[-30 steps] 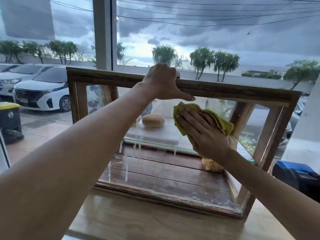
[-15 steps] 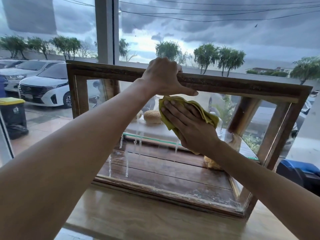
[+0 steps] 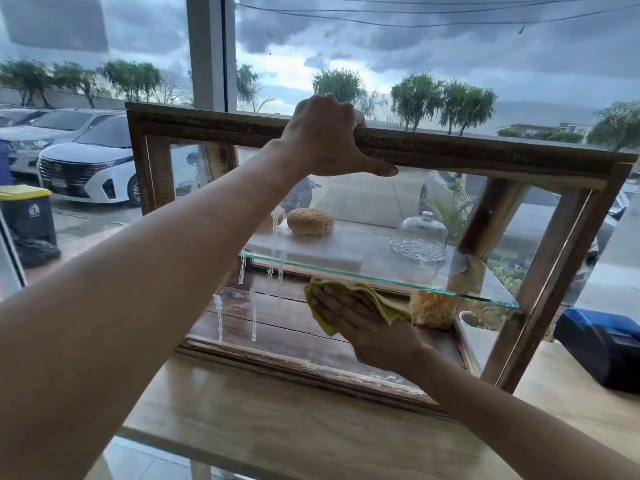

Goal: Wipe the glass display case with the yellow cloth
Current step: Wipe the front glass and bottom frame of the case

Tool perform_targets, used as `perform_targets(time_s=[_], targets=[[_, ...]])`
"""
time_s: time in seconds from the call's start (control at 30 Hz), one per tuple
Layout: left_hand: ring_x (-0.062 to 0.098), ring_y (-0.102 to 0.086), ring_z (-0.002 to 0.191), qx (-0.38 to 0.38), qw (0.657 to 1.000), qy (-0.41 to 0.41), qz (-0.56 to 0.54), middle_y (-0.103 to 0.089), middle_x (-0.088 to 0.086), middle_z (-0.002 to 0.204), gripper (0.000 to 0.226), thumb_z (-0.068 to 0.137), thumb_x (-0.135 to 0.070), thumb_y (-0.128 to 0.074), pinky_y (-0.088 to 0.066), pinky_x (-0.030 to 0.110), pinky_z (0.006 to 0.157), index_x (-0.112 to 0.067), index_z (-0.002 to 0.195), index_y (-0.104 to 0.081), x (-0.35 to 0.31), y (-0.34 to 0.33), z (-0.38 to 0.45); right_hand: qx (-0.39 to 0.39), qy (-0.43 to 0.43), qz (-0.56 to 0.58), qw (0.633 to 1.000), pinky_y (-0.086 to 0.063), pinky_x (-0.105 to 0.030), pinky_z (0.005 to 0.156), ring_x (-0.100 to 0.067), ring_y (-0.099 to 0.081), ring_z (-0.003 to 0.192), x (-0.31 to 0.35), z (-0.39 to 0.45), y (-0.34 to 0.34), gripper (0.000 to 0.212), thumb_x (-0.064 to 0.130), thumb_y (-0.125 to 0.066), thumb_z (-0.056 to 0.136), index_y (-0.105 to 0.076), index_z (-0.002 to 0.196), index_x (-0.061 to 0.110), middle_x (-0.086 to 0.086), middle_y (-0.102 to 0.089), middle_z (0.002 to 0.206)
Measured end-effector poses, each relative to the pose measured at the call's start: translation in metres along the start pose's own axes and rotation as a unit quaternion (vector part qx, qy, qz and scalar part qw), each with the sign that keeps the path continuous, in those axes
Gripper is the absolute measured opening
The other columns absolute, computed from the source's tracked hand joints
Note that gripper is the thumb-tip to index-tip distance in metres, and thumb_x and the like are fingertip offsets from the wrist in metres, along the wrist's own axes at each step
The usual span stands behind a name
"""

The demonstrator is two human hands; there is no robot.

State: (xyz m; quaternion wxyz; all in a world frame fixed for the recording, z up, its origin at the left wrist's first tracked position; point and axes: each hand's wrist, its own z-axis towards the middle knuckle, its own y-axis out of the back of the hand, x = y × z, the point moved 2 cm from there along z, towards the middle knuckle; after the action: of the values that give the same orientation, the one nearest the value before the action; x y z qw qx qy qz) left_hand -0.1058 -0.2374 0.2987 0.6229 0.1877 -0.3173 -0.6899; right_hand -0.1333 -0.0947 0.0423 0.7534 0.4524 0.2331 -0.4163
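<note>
A wood-framed glass display case (image 3: 450, 152) stands on a pale wooden counter in front of a big window. My left hand (image 3: 325, 136) grips the top rail of its frame. My right hand (image 3: 363, 323) presses a yellow cloth (image 3: 388, 304) flat against the lower part of the front glass, just below the level of the inner glass shelf (image 3: 381, 277). White foamy streaks (image 3: 254, 317) run down the glass to the left of the cloth.
Inside the case a sesame bun (image 3: 310, 221) and a clear glass dome (image 3: 419, 239) sit on the shelf, and a yellowish pastry (image 3: 431, 308) lies below. A dark blue object (image 3: 602, 351) rests on the counter at right. Parked cars show outside.
My right hand has slid the yellow cloth down the front glass, from near the top rail to the lower pane. My left hand has kept its hold on the top rail.
</note>
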Motion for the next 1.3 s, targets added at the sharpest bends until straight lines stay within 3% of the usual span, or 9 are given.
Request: perform_targets(time_s=[0.13, 0.3, 0.4, 0.57, 0.77, 0.93, 1.03, 1.13, 1.3], targets=[[0.015, -0.057, 0.064, 0.002, 1.0, 0.005, -0.006, -0.068, 0.002, 0.068, 0.108, 0.041, -0.098, -0.03, -0.042, 0.024, 0.077, -0.015, 0.096, -0.073, 0.001, 0.0, 0.0, 0.014, 0.036, 0.024, 0.999, -0.025, -0.035, 0.114, -0.018, -0.024, 0.144, 0.027, -0.019, -0.013, 0.063, -0.001, -0.021, 0.086, -0.033, 0.147, 0.009, -0.005, -0.028, 0.155], [0.017, -0.061, 0.066, 0.003, 1.0, -0.004, -0.004, -0.07, 0.004, 0.071, 0.115, 0.039, -0.1, -0.026, -0.044, 0.024, 0.076, -0.013, 0.097, -0.072, 0.0, -0.001, 0.001, 0.084, 0.108, 0.053, 0.989, -0.027, -0.033, 0.115, -0.017, -0.017, 0.146, 0.053, -0.04, -0.034, 0.066, 0.008, -0.03, 0.085, -0.024, 0.151, 0.013, -0.003, -0.019, 0.159], [0.018, -0.058, 0.066, 0.012, 1.0, -0.002, 0.0, -0.067, 0.002, 0.07, 0.109, 0.042, -0.098, -0.032, -0.046, 0.027, 0.079, -0.012, 0.097, -0.071, 0.0, -0.002, 0.002, 0.114, 0.117, 0.071, 0.984, -0.03, -0.029, 0.111, -0.014, -0.019, 0.145, 0.056, -0.046, -0.04, 0.065, 0.011, -0.03, 0.083, -0.03, 0.148, 0.016, 0.002, -0.025, 0.156], [0.018, -0.061, 0.068, 0.013, 1.0, -0.007, -0.021, -0.068, 0.002, 0.073, 0.099, 0.044, -0.095, -0.044, -0.04, 0.024, 0.073, -0.014, 0.093, -0.07, -0.012, -0.006, 0.005, 0.129, 0.149, 0.051, 0.979, -0.002, -0.031, 0.118, -0.012, -0.025, 0.142, 0.053, -0.047, -0.036, 0.055, 0.011, -0.033, 0.09, -0.039, 0.144, 0.014, 0.001, -0.036, 0.152], [0.015, -0.057, 0.071, 0.0, 1.0, 0.007, -0.028, -0.067, -0.002, 0.074, 0.094, 0.045, -0.093, -0.049, -0.039, 0.023, 0.077, -0.019, 0.099, -0.072, -0.012, -0.005, 0.004, 0.074, 0.163, 0.02, 0.984, -0.011, -0.039, 0.118, -0.015, -0.037, 0.137, 0.028, -0.092, -0.025, 0.048, 0.002, -0.026, 0.096, -0.049, 0.138, 0.012, -0.002, -0.044, 0.146], [0.02, -0.064, 0.079, -0.002, 1.0, 0.013, -0.028, -0.071, 0.002, 0.079, 0.099, 0.041, -0.097, -0.045, -0.049, 0.032, 0.085, -0.023, 0.1, -0.072, -0.014, -0.005, 0.002, 0.088, 0.124, 0.032, 0.988, -0.041, -0.035, 0.103, -0.016, -0.036, 0.136, 0.006, -0.143, -0.017, 0.049, -0.001, -0.016, 0.1, -0.045, 0.138, 0.011, -0.002, -0.043, 0.147], [0.022, -0.064, 0.082, -0.001, 1.0, 0.018, -0.021, -0.071, 0.003, 0.08, 0.099, 0.041, -0.097, -0.044, -0.047, 0.032, 0.087, -0.022, 0.099, -0.072, -0.015, -0.003, 0.001, 0.093, 0.118, 0.042, 0.988, -0.041, -0.038, 0.106, -0.021, -0.033, 0.138, -0.003, -0.164, -0.013, 0.044, 0.002, -0.024, 0.1, -0.047, 0.138, 0.009, -0.006, -0.04, 0.149], [0.022, -0.064, 0.082, 0.002, 1.0, 0.021, -0.019, -0.071, 0.003, 0.08, 0.102, 0.039, -0.098, -0.041, -0.047, 0.032, 0.087, -0.02, 0.097, -0.072, -0.017, -0.002, 0.001, 0.103, 0.101, 0.036, 0.989, -0.026, -0.038, 0.112, -0.018, -0.034, 0.137, -0.009, -0.177, -0.008, 0.044, 0.001, -0.023, 0.101, -0.048, 0.137, 0.009, -0.004, -0.045, 0.146], [0.023, -0.065, 0.084, 0.004, 1.0, 0.018, -0.013, -0.072, 0.005, 0.082, 0.104, 0.04, -0.097, -0.041, -0.047, 0.035, 0.089, -0.018, 0.1, -0.072, -0.017, -0.002, 0.0, 0.096, 0.094, 0.024, 0.991, -0.028, -0.04, 0.112, -0.022, -0.026, 0.141, -0.014, -0.194, 0.003, 0.051, -0.004, -0.007, 0.099, -0.022, 0.147, 0.003, -0.006, -0.03, 0.152]])
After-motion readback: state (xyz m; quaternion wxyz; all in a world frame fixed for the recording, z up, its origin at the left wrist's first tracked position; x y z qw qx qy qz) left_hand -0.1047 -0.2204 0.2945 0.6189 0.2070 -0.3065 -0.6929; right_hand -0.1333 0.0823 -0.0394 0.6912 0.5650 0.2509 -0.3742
